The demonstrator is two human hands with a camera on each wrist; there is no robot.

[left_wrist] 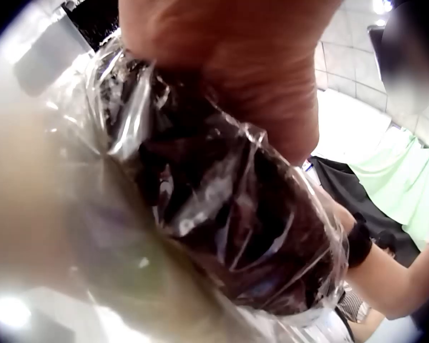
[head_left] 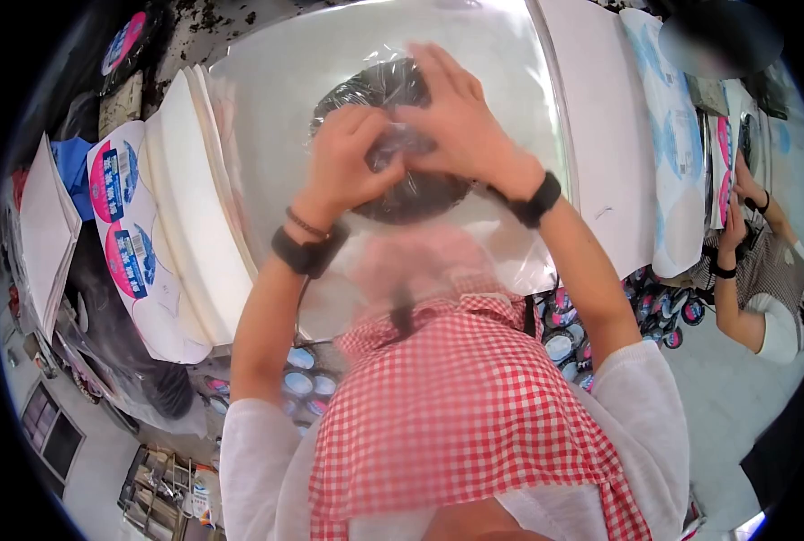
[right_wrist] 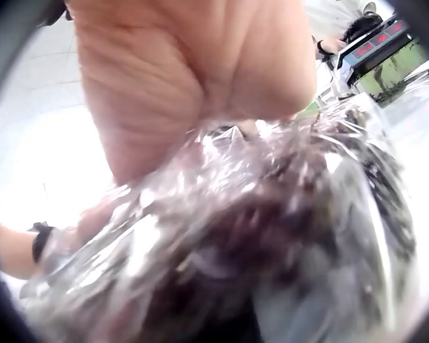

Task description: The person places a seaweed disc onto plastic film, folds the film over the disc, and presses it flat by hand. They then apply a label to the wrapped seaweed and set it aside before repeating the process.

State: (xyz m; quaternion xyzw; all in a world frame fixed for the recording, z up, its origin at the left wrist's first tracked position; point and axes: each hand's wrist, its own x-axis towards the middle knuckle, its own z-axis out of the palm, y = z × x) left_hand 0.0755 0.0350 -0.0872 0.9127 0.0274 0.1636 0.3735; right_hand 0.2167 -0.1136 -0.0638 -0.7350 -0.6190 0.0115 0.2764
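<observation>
My left hand is curled tight, fingertips pinching a knot of clear bag right in the middle. The right hand is on it from the other side: fingers spread over the far part of the disc, thumb tucked in against the same knot of film. Both hands have hold of the plastic and are touching each other there.

The disc is round and dark. It sits inside the bag straight in front of me, under both palms, with its near edge showing below my knuckles. The left wrist view has the crinkled bag stretched over something dark just under my palm, and the right wrist view shows the same shiny creased film up close.

The loose bag billows wide around my hands and down towards my apron. There is a black band on my left wrist and another on my right.

Further out on the left is a stack of white sheets, with pink-and-blue labels beside it. On the right lies a long white sheet. Near right are small round pieces, and beyond them another person, well apart from me.
</observation>
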